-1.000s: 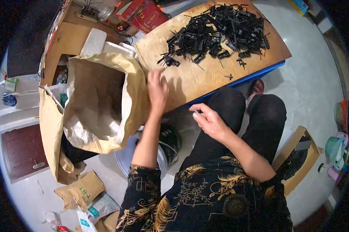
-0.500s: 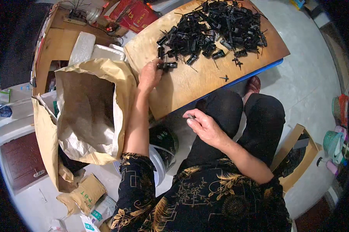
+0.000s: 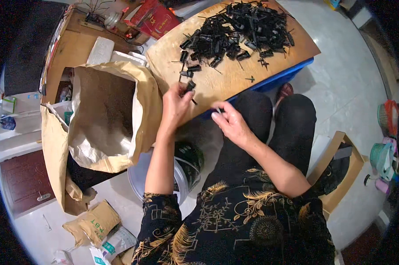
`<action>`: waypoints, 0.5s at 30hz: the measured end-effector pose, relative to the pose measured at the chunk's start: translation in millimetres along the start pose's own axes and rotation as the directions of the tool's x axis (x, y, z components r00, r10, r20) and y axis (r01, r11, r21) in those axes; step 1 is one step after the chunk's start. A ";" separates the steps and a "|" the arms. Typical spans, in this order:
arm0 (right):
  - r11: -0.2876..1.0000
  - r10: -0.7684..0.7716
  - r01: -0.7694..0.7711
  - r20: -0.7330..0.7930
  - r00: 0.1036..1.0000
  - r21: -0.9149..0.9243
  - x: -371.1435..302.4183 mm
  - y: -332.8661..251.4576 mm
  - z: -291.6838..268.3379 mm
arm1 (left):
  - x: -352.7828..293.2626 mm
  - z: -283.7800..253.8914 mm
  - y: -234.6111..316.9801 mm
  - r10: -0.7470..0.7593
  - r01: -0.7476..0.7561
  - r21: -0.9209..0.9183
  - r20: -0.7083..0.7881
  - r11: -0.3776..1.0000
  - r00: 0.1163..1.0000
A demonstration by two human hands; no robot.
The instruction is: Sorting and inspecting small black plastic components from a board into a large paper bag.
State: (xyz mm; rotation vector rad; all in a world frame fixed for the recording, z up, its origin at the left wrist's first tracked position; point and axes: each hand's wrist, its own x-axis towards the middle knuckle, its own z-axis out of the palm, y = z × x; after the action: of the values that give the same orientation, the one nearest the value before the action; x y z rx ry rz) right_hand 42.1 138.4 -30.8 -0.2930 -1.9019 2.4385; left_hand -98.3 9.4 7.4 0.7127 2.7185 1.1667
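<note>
My left hand [image 3: 176, 106] is closed on a small black plastic part [image 3: 190, 85] with a thin stem, just over the near left side of the wooden board [image 3: 223, 86]. Close beyond it on the board lie a few loose parts of the same look. My right hand [image 3: 235, 127] hovers off the board's near edge, above my lap. Its thumb and forefinger pinch something small and greyish that I cannot make out. A heap of black plastic parts [image 3: 257, 26] with thin rods covers the far half of the board.
A big open paper sack [image 3: 146, 104] stands left of my left forearm. Under that arm is a white-rimmed bucket [image 3: 181, 185]. An open cardboard box [image 3: 340, 192] holding black things sits on the floor at right. One small dark piece [image 3: 250, 79] lies near the board's edge.
My left hand has drawn nearer to me, lifting a black part off the board. My right hand has moved up toward the board and the left hand, still pinched.
</note>
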 end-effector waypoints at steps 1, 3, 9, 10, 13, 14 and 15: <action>1.000 -0.011 0.011 -0.026 1.000 0.014 0.4 -4.4 -0.5 | -14.8 1.3 10.5 -0.098 0.098 0.005 0.064 0.995 0.993; 0.996 -0.083 0.086 -0.101 0.991 0.026 2.6 -6.5 2.7 | -40.1 3.3 28.2 -0.018 0.020 -0.028 0.078 0.999 0.997; 0.978 -0.179 0.182 0.041 0.983 -0.100 -4.8 -12.1 -7.8 | -78.6 0.5 63.1 -0.037 0.033 0.033 0.139 0.999 0.990; 0.979 -0.181 0.188 0.088 0.979 -0.079 -6.4 -13.7 -8.9 | -82.0 0.0 64.1 -0.032 0.026 0.039 0.137 0.999 0.990; 0.991 -0.107 0.118 0.149 0.983 -0.067 -13.0 -24.1 -11.7 | -92.1 0.2 63.8 -0.016 0.014 0.019 0.123 1.000 0.992; 0.991 -0.112 0.122 0.148 0.983 -0.063 -14.4 -26.5 -11.7 | -95.0 0.4 64.5 -0.010 0.010 -0.001 0.123 1.000 0.992; 0.986 -0.129 0.146 0.193 0.973 -0.076 -16.1 -30.3 -13.0 | -96.7 0.6 66.7 0.001 0.002 -0.024 0.125 1.000 0.992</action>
State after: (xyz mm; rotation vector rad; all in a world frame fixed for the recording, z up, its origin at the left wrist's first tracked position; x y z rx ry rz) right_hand 57.4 156.2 -2.6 0.0683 -2.0309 2.3693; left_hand 12.8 5.6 45.3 0.7546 2.5981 1.1133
